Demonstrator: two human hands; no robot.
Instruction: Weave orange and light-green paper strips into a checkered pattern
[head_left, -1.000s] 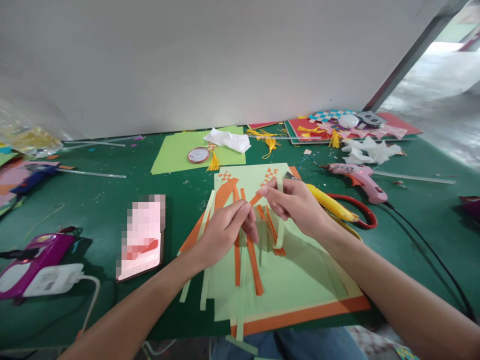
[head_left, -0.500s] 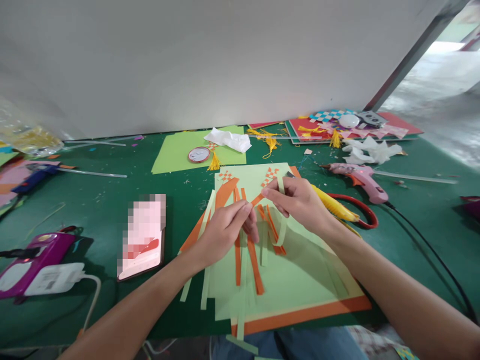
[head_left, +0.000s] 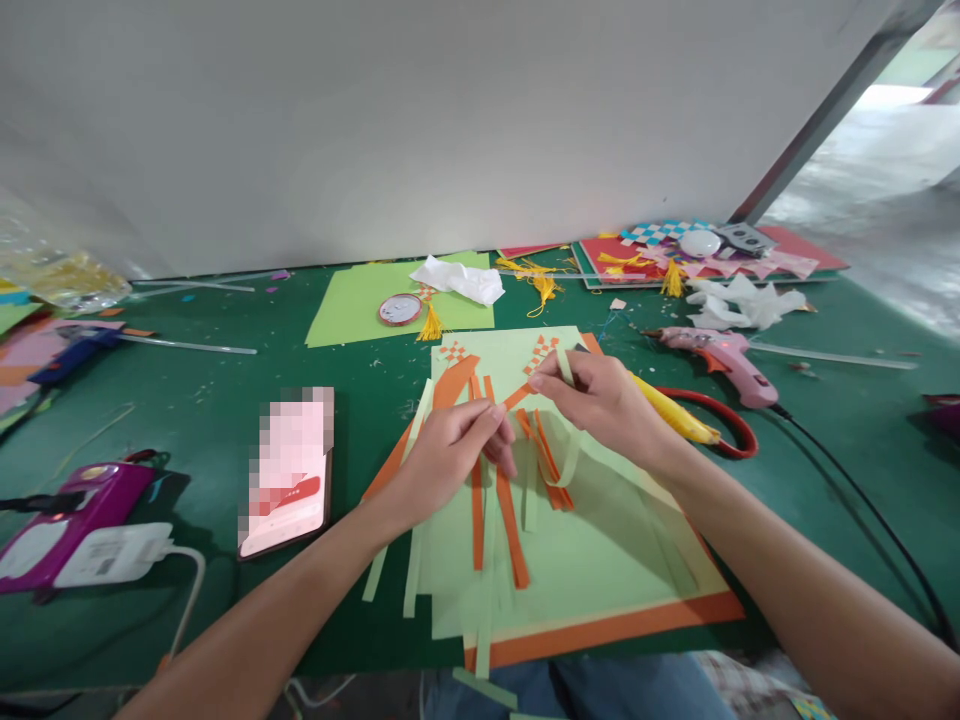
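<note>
My left hand (head_left: 465, 440) is closed, its thumb and fingertips pinching one end of a short orange paper strip (head_left: 517, 397). The other end is pinched by my right hand (head_left: 589, 400), which also has a pale green paper strip (head_left: 573, 460) curling down from its fingers. Both hands are just above pale green paper sheets (head_left: 600, 560). Loose orange strips (head_left: 513, 545) and green strips (head_left: 484, 610) are spread below and beside them. Beyond the hands lie two small woven orange-and-white checked pieces, one on the left (head_left: 454, 352) and one on the right (head_left: 541, 354).
A phone (head_left: 289, 480) lies left of the sheets, near a purple power block (head_left: 105, 510). To the right are a yellow tool handle (head_left: 679, 412) with a red loop and a pink glue gun (head_left: 720, 362). Tissue (head_left: 459, 280) and yellow tassels (head_left: 544, 290) lie toward the wall.
My hands keep their pinch on the orange strip with little movement. The green strip hanging from my right hand has shifted slightly. The view has moved a touch.
</note>
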